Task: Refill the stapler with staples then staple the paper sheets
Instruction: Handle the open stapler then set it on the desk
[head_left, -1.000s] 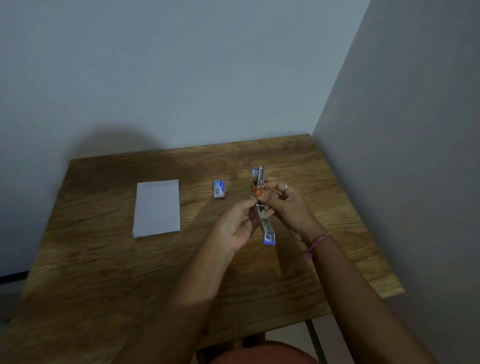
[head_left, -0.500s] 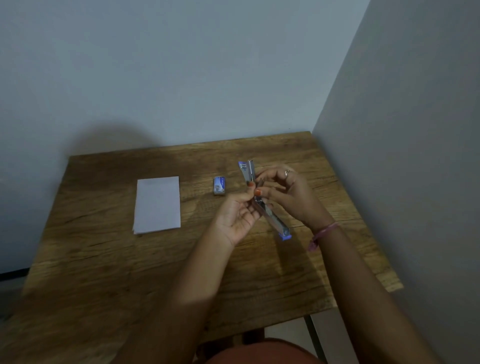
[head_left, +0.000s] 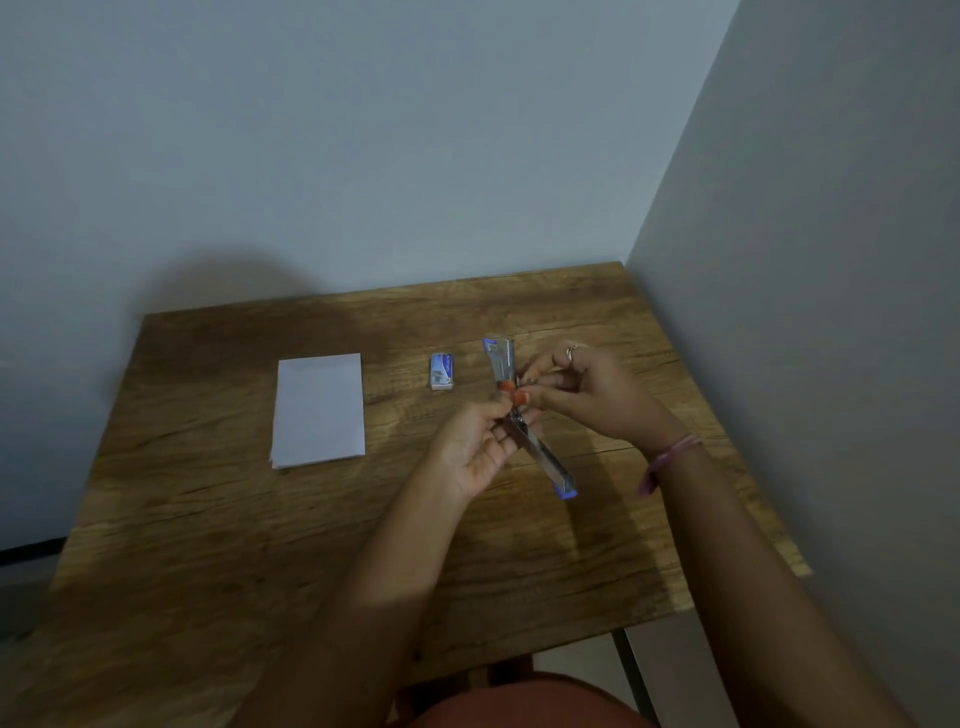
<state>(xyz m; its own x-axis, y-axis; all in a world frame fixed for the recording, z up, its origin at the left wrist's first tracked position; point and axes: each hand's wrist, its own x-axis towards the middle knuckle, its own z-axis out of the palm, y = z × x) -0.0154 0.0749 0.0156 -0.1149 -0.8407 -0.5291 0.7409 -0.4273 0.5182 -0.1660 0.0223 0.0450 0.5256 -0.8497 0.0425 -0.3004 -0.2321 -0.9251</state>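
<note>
Now 2 hands, left hand (head_left: 480, 441) & right hand (head_left: 587, 395), grip 1 stapler (head_left: 545, 457).

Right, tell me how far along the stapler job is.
Done: the stapler is swung open, one arm up, one down. In hand: the left hand holds it at the hinge while the right hand works at the upper arm; staples too small to see. Left: closing it and stapling the sheets, untouched beside the box.

Dim, soft-focus, wide-angle edge distortion.
</note>
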